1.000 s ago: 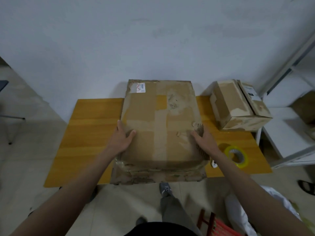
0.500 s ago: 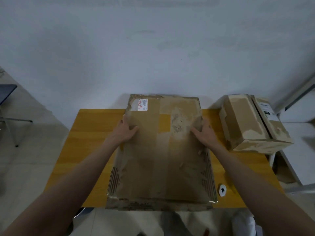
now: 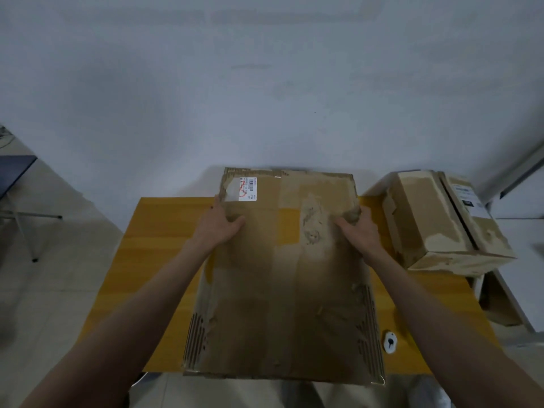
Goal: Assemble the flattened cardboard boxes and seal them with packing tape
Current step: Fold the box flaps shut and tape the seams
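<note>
Flattened box (image 3: 282, 290) lies on yellow wood worktop (image 3: 159, 260) vs pale wall. Left hand (image 3: 219, 228) & right hand (image 3: 357, 231) grip its side edges. Assembled box (image 3: 441, 222) at right.

Yellow wooden table (image 3: 164, 248) against a pale grey wall (image 3: 265, 83). Small white round object with dark centre (image 3: 390, 343) near table's front right edge. Dark chair on thin metal legs (image 3: 14, 178) at far left, on tiled floor (image 3: 59, 290).
</note>
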Demonstrator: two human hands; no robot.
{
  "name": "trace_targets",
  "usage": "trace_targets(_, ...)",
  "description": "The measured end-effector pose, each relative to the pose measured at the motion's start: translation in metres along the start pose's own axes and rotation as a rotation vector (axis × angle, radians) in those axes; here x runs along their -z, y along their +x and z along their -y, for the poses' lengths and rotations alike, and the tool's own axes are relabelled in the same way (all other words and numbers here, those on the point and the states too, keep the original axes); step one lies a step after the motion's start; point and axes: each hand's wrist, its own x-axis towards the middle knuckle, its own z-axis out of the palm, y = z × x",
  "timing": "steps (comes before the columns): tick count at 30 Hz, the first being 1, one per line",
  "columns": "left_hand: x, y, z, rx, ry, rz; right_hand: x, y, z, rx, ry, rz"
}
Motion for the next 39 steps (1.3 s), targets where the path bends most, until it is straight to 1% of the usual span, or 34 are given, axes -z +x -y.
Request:
trace_targets(5,0.033,-0.034,-0.016,-0.109,-0.081,-0.163,0.027,-0.032,0.025,0.102,-0.008,-0.143)
trace_targets(9,0.058,-0.065,-0.025,-0.255,-0.222,-0.327,0.043,-0.061,0.036,0.289,0.08,-0.299)
trace_targets(12,0.059,-0.088,-0.019,-0.334,-0.363,-0.384,0.043,-0.084,0.025,0.386,0.166,-0.296)
trace_targets(15,0.039,-0.109,0.002,-0.333,-0.422,-0.36,0.034,-0.106,-0.003,0.408,0.188,-0.263)
trace_targets(18,0.009,-0.128,0.036,-0.32,-0.44,-0.274,0.021,-0.13,-0.037,0.446,0.22,-0.21)
trace_targets(21,-0.01,-0.143,0.071,-0.346,-0.572,-0.207,0.012,-0.146,-0.061,0.442,0.244,-0.146)
trace_targets(23,-0.01,-0.148,0.085,-0.365,-0.649,-0.176,0.01,-0.152,-0.063,0.414,0.24,-0.114)
trace_targets(25,-0.003,-0.149,0.09,-0.383,-0.677,-0.165,0.011,-0.154,-0.062,0.417,0.229,-0.131)
trace_targets(28,0.015,-0.148,0.086,-0.403,-0.681,-0.194,0.017,-0.16,-0.054,0.489,0.264,-0.146)
trace_targets(31,0.032,-0.15,0.078,-0.401,-0.697,-0.182,0.024,-0.163,-0.049,0.526,0.292,-0.142)
trace_targets(36,0.036,-0.149,0.072,-0.397,-0.727,-0.078,0.032,-0.166,-0.053,0.434,0.273,-0.049)
trace_targets(39,0.036,-0.149,0.072,-0.404,-0.662,-0.004,0.034,-0.167,-0.053,0.338,0.242,-0.016)
